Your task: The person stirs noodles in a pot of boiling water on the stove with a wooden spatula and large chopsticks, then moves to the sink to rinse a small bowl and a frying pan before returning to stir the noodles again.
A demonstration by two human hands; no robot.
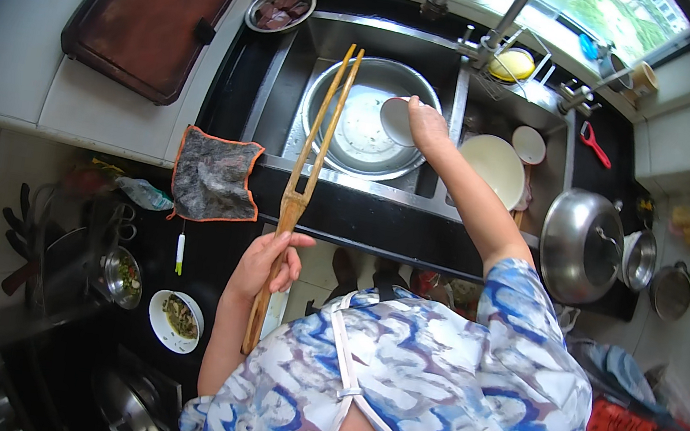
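Observation:
My left hand (264, 264) grips the handle of a long two-pronged wooden fork (295, 201). The prongs reach over the left sink basin, across the near-left rim of a large stainless steel bowl (357, 134). Some water and small scraps appear to lie in that bowl. My right hand (427, 124) pinches the rim of a small white bowl (397, 121), tilted over the steel bowl's right side. To the right, the other sink basin holds a larger cream bowl (492, 167) and a small white bowl (528, 145).
A grey cloth (217, 176) with orange edging drapes over the counter's left front. Behind it stand a brown cutting board (162, 7) and a metal bowl of dark red pieces (281, 8). The faucet (476, 8) arches above the sinks. On the right are a domed lid (581, 247) and a red peeler (595, 144).

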